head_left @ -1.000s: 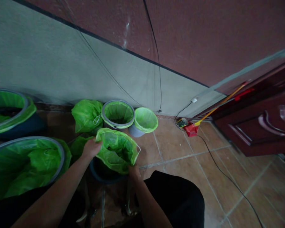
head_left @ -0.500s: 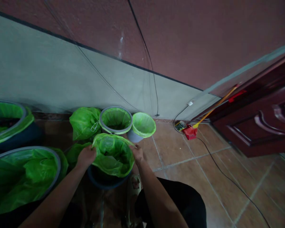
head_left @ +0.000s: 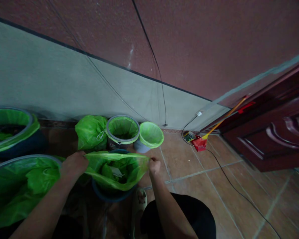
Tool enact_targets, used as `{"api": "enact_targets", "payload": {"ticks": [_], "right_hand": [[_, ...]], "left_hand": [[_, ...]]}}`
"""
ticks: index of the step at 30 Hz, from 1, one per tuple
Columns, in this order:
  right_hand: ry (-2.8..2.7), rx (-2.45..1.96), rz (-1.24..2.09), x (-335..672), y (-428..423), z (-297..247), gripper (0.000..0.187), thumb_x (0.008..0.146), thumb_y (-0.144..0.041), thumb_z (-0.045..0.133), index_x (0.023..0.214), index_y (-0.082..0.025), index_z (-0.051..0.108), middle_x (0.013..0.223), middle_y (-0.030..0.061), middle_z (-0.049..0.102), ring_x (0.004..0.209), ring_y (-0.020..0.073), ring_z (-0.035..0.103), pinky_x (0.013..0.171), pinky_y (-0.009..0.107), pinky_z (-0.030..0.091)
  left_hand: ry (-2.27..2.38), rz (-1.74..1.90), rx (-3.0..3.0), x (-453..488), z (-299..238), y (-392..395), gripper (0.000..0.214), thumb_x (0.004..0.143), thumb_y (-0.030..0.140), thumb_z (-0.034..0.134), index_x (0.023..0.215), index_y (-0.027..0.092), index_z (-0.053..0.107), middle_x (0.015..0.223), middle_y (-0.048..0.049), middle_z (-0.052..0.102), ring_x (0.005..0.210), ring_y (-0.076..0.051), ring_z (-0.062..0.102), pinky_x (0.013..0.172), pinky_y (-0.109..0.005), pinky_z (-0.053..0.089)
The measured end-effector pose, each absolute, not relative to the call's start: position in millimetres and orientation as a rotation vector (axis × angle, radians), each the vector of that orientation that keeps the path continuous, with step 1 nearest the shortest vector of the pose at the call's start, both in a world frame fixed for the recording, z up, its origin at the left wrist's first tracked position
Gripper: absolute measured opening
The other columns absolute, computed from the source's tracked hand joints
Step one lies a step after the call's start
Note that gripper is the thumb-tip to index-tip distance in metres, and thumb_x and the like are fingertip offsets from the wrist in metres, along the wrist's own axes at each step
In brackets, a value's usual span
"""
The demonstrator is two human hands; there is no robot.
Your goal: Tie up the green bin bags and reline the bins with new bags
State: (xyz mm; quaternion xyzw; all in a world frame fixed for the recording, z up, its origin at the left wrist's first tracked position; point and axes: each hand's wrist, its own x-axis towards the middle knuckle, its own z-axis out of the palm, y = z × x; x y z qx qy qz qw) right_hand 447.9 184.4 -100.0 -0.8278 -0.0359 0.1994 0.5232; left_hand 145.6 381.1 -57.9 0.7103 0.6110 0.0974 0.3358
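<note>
A green plastic bag (head_left: 116, 169) sits in a dark round bin (head_left: 109, 195) on the tiled floor in front of me. My left hand (head_left: 73, 166) grips the bag's left edge in a closed fist. My right hand (head_left: 154, 165) pinches its right edge. Between the two hands the bag's mouth is stretched wide and flat above the bin's rim. Crumpled waste lies inside the bag.
Several other green-lined bins stand around: two large ones (head_left: 20, 179) at left, a grey-rimmed one (head_left: 123, 129) and a small one (head_left: 150, 135) by the wall, plus a tied green bag (head_left: 91, 132). A red dustpan (head_left: 198, 143), floor cable (head_left: 229, 181) and dark wooden door (head_left: 274, 132) lie at right.
Both hands have pulled outward, left hand to the left and right hand to the right. The bag's mouth has gone from a loose round opening to a wide, flat stretch.
</note>
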Motion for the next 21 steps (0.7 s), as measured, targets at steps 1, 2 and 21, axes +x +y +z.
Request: {"api": "enact_targets", "payload": {"ticks": [1,2,21], "right_hand": [[-0.134,-2.048,0.441,444,185,-97,0.026,0.068,-0.013,0.060,0.092,-0.018,0.070,0.094,0.0099,0.074,0.103,0.0281,0.066,0.085,0.033,0.051],[-0.231,-2.126,0.389,440,188,-92,0.037,0.068,-0.010,0.060,0.103,-0.017,0.070,0.105,0.0113,0.073,0.111,0.0288,0.063,0.093,0.035,0.049],[-1.063,-2.308,0.148,394,290,-50,0.035,0.070,0.003,0.044,0.086,-0.019,0.066,0.096,0.0085,0.066,0.093,0.0210,0.058,0.089,0.030,0.044]], "left_hand": [[1.624,0.196,1.914,144,-57,380,0.016,0.079,0.015,0.055,0.064,0.020,0.058,0.074,-0.0134,0.068,0.093,-0.039,0.069,0.084,-0.048,0.047],[1.653,0.145,1.970,144,-56,379,0.016,0.081,0.016,0.054,0.066,0.021,0.061,0.074,-0.0132,0.069,0.092,-0.038,0.070,0.082,-0.046,0.047],[1.623,-0.084,2.165,155,-32,349,0.038,0.092,0.022,0.040,0.101,0.020,0.076,0.106,-0.0161,0.077,0.100,-0.034,0.072,0.081,-0.038,0.053]]}}
